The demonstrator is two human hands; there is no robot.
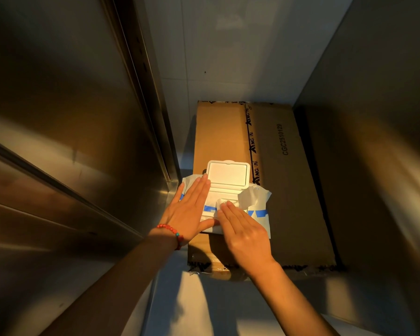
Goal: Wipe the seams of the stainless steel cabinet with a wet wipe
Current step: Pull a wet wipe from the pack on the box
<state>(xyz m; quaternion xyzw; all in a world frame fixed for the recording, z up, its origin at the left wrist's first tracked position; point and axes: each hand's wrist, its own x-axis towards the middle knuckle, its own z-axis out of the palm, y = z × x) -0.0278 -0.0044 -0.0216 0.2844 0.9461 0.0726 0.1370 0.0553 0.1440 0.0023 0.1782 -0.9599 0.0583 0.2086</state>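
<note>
Filling the left, the cabinet (58,117) runs out of frame. The left hand (188,209) presses flat, fingers straight, on the wipe pack (260,219) atop a box (289,190) — lid (228,172) up. The right hand (245,234) covers a wipe (224,204) at the opening — its grip underneath can't be made out.

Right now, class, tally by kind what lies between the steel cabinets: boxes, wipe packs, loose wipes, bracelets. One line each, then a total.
Cardboard box: 1
Wet wipe pack, lid open: 1
Wet wipe coming out of it: 1
Red bead bracelet: 1
Total: 4
</note>
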